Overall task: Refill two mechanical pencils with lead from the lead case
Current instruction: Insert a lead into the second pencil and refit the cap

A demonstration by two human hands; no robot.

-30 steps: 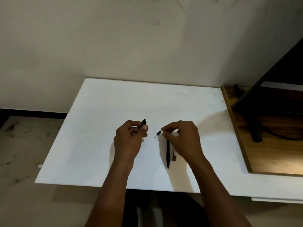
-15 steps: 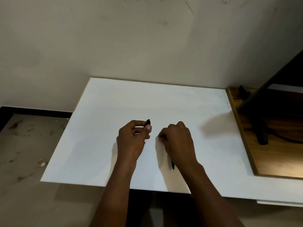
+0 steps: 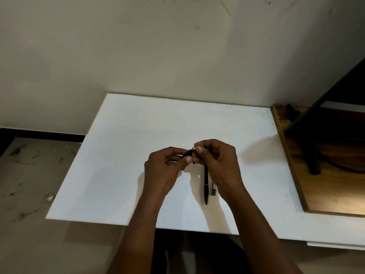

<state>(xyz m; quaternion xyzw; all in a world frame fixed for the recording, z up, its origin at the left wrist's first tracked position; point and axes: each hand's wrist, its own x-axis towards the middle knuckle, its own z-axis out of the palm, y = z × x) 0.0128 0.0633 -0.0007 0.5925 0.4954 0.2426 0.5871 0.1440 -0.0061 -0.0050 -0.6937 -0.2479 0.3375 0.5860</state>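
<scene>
— Head view first: where are the two pencils?

— One black pencil (image 3: 188, 153) is up off the white desk (image 3: 122, 165), clamped in the left hand (image 3: 165, 171) between thumb and curled fingers, with only its dark end poking out toward the right. The second pencil (image 3: 206, 186) lies flat on the desk, just beside the right hand (image 3: 219, 165) and partly under it, its length running toward the near edge.

— And the right hand?

— Its thumb and forefinger are pinched together right at the exposed end of the held pencil, touching or nearly so. Whether they pinch a lead or a cap is too small to tell.

— The lead case?

— A small grey, boxy lead case (image 3: 213, 190) lies on the desk just to the right of the lying pencil, close alongside it and partly hidden by the right wrist.

— Anything else near that lying pencil?

— Well to its right, a wooden board (image 3: 325, 194) sits on the desk with a black stand (image 3: 314, 161) on it. Beyond the desk rises a scuffed pale wall (image 3: 158, 46).
</scene>
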